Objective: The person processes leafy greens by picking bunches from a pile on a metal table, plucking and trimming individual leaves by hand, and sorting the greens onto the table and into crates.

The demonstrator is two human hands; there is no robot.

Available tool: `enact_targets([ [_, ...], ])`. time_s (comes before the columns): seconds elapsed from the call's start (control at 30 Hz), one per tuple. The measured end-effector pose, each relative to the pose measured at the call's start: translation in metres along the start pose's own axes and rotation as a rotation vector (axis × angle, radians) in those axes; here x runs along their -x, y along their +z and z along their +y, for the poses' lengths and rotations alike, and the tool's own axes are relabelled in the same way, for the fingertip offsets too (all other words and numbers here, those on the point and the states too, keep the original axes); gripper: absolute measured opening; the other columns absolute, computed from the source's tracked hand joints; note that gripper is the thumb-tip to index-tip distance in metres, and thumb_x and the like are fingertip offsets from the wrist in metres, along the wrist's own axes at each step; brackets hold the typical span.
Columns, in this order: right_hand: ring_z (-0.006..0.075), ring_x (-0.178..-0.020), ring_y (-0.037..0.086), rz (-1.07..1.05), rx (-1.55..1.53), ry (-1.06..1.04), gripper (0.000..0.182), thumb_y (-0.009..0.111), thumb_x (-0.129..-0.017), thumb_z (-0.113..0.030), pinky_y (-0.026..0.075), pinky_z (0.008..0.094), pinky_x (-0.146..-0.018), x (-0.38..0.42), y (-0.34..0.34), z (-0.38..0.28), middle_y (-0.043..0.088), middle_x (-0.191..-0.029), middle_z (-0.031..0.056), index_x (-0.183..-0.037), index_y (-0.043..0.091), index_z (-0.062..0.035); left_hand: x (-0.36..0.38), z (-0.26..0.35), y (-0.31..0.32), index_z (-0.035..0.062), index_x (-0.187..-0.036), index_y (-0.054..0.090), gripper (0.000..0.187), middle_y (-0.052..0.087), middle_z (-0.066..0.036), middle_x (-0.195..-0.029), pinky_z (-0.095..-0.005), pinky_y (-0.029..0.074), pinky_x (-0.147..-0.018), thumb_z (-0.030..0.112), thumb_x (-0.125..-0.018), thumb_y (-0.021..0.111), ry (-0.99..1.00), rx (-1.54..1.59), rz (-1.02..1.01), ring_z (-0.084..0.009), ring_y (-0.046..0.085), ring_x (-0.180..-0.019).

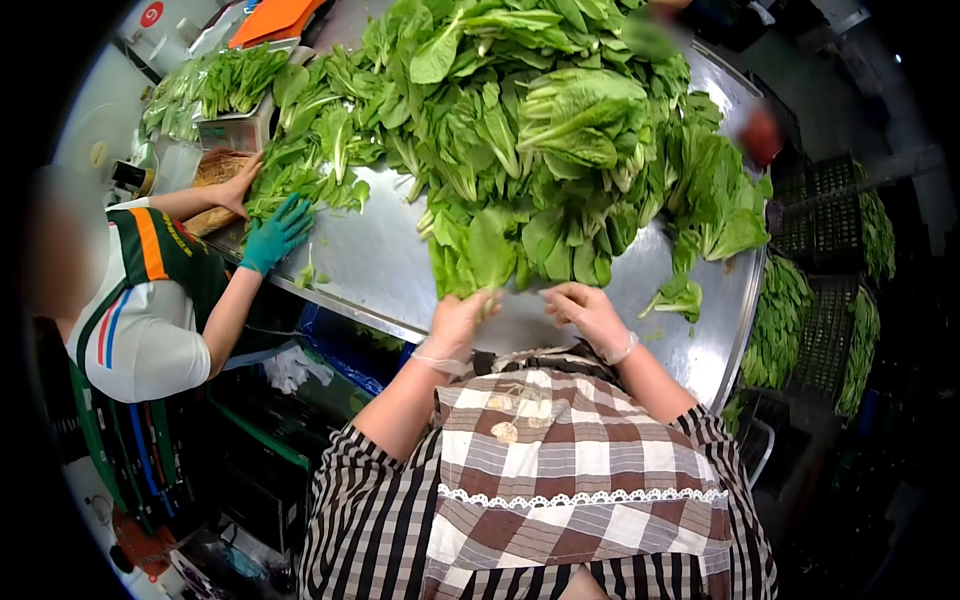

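Closed around the lower end of a leafy green bunch (478, 250), my left hand (462, 322) is at the front edge of the metal table (375, 255). The bunch's leaves point away from me, against the big pile of leafy greens (470, 130). My right hand (590, 318) is a little to the right, its thumb and fingers pinched together just above the metal. Whatever is in that pinch, if anything, is too small to tell. Both hands wear thin clear gloves. A loose leafy green piece (678, 298) lies on the table to the right of my right hand.
At the left, a co-worker's teal-gloved hand (280, 235) and other hand (240, 185) touch greens beside a scale (232, 132). An orange folder (275, 22) lies at the back. Black crates (822, 335) with greens stand to the right, below the table's edge.
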State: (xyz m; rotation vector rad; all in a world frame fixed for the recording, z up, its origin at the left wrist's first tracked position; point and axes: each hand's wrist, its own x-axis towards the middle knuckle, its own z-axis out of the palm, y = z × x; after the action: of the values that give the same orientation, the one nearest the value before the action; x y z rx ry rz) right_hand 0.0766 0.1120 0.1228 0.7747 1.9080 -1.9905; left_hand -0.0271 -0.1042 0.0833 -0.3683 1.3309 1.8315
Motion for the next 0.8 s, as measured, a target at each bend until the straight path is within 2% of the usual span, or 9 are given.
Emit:
enact_targets([
  [0.03, 0.0116, -0.076, 0.062, 0.048, 0.012, -0.030, 0.028, 0.059, -0.098, -0.021, 0.052, 0.0242, -0.071, 0.003, -0.011, 0.005, 0.069, -0.095, 0.0089, -0.115, 0.067, 0.0009, 0.002, 0.009, -0.008, -0.0045, -0.111, 0.064, 0.029, 0.071, -0.009, -0.096, -0.0249, 0.055, -0.070, 0.015, -0.090, 0.070, 0.073, -0.037, 0.053, -0.0143, 0.066, -0.077],
  [0.2, 0.0113, -0.071, 0.058, 0.493, 0.030, -0.159, 0.022, 0.063, -0.095, -0.013, 0.049, 0.0243, -0.065, 0.005, -0.083, 0.067, 0.067, -0.093, 0.0068, -0.110, 0.066, 0.0022, -0.035, 0.023, -0.100, -0.0031, -0.103, 0.067, 0.021, 0.072, -0.012, -0.101, -0.0302, 0.051, -0.074, 0.006, -0.085, 0.063, 0.371, -0.525, 0.175, -0.0213, 0.069, -0.086],
  [0.33, 0.0149, -0.085, 0.064, 0.693, 0.122, -0.096, 0.030, 0.065, -0.090, -0.014, 0.052, 0.0281, -0.077, -0.001, -0.147, 0.128, 0.069, -0.101, 0.0106, -0.114, 0.065, 0.0043, -0.044, 0.034, -0.135, 0.0020, -0.130, 0.053, 0.053, 0.069, -0.021, -0.111, -0.0406, 0.050, -0.090, 0.014, -0.081, 0.069, 0.469, -1.032, 0.303, -0.0352, 0.066, -0.103],
  [0.37, 0.0155, -0.087, 0.064, 0.701, 0.100, -0.076, 0.031, 0.065, -0.090, -0.014, 0.052, 0.0285, -0.078, 0.003, -0.154, 0.137, 0.069, -0.102, 0.0111, -0.115, 0.065, 0.0045, -0.033, 0.052, -0.131, 0.0015, -0.142, 0.040, 0.074, 0.061, -0.022, -0.127, -0.0435, 0.045, -0.100, 0.020, -0.078, 0.075, 0.270, -1.189, 0.291, -0.0379, 0.058, -0.115],
  [0.47, 0.0162, -0.090, 0.064, 0.734, 0.057, -0.044, 0.033, 0.064, -0.089, -0.012, 0.052, 0.0289, -0.081, 0.016, -0.158, 0.149, 0.069, -0.104, 0.0118, -0.117, 0.064, 0.0050, -0.003, 0.083, -0.089, -0.0008, -0.143, 0.037, 0.085, 0.048, -0.023, -0.140, -0.0454, 0.038, -0.108, 0.024, -0.075, 0.081, 0.438, -1.552, 0.796, -0.0390, 0.046, -0.129],
  [0.5, 0.0159, -0.089, 0.064, 0.746, 0.065, -0.047, 0.033, 0.064, -0.089, -0.011, 0.052, 0.0285, -0.081, 0.021, -0.159, 0.154, 0.069, -0.103, 0.0116, -0.117, 0.064, 0.0052, 0.001, 0.097, -0.072, -0.0020, -0.145, 0.035, 0.093, 0.038, -0.023, -0.147, -0.0471, 0.031, -0.113, 0.027, -0.071, 0.084, 0.557, -1.483, 0.729, -0.0402, 0.036, -0.135],
  [0.57, 0.0147, -0.087, 0.064, 0.746, 0.019, -0.006, 0.033, 0.063, -0.089, -0.010, 0.051, 0.0272, -0.080, 0.032, -0.148, 0.136, 0.069, -0.102, 0.0103, -0.118, 0.064, 0.0057, -0.011, 0.117, -0.036, -0.0008, -0.146, 0.034, 0.093, 0.042, -0.021, -0.144, -0.0467, 0.031, -0.114, 0.024, -0.071, 0.083, 0.954, -1.440, 0.544, -0.0386, 0.039, -0.133],
  [0.63, 0.0141, -0.086, 0.063, 0.752, 0.046, -0.020, 0.032, 0.063, -0.089, -0.010, 0.051, 0.0267, -0.080, 0.035, -0.146, 0.138, 0.069, -0.101, 0.0093, -0.117, 0.064, 0.0053, -0.025, 0.138, 0.013, 0.0000, -0.147, 0.034, 0.092, 0.043, -0.019, -0.143, -0.0452, 0.029, -0.115, 0.021, -0.071, 0.082, 1.139, -1.423, 0.313, -0.0378, 0.039, -0.133],
  [0.8, 0.0135, -0.086, 0.063, 0.765, 0.064, -0.041, 0.031, 0.063, -0.089, -0.010, 0.051, 0.0265, -0.079, 0.043, -0.149, 0.151, 0.068, -0.099, 0.0080, -0.117, 0.065, 0.0042, -0.086, 0.183, 0.102, 0.0077, -0.155, 0.019, 0.111, 0.040, -0.018, -0.145, -0.0442, 0.033, -0.114, 0.022, -0.068, 0.086, 1.243, -1.616, 0.070, -0.0361, 0.038, -0.134],
])
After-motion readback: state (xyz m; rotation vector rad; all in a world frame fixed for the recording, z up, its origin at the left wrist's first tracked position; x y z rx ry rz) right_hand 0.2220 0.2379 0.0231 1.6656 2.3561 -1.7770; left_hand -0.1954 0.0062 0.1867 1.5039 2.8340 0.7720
